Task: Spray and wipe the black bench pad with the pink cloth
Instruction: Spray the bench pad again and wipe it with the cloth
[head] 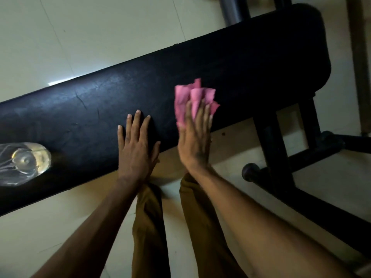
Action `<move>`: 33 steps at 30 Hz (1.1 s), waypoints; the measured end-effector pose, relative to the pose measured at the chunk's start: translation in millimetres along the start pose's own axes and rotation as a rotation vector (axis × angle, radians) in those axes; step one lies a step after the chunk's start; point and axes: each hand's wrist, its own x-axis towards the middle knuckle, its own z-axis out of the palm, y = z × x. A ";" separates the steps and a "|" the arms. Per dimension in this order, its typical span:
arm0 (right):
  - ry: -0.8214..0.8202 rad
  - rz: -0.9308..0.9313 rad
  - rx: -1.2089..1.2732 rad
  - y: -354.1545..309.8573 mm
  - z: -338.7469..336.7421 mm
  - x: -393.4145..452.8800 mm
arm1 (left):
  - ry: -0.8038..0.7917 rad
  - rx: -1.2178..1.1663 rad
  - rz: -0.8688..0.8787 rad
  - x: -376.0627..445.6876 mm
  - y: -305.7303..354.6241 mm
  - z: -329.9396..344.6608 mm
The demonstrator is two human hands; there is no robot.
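The long black bench pad [230, 63] runs diagonally from lower left to upper right. My right hand [195, 137] lies flat with fingers extended, pressing the crumpled pink cloth [192, 97] onto the pad near its front edge. My left hand [136, 145] rests flat on the pad just left of it, fingers spread, holding nothing. A clear spray bottle [24, 161] with yellowish liquid stands on the pad at the far left, seen from above and blurred.
The bench's black metal legs and foot bar [281, 149] stand at the right. Pale tiled floor [90, 37] surrounds the bench. My brown trouser legs [150, 227] are below the pad's front edge. A grey post [230, 9] rises at the top.
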 end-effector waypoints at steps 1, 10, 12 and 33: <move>-0.042 -0.078 -0.018 -10.6 10.3 -16.8 | 0.018 -0.008 -0.052 -2.8 -7.6 -2.9; -0.067 -0.127 -0.141 24.9 -11.3 -12.3 | -0.011 0.068 -0.104 -36.4 -74.2 -16.5; -0.016 0.100 -0.120 27.3 -17.8 -7.2 | -0.006 0.071 -0.105 -39.0 -81.8 -15.8; 0.002 0.047 -0.087 -97.2 27.8 33.1 | 0.065 0.018 -0.218 -60.1 -138.1 -10.7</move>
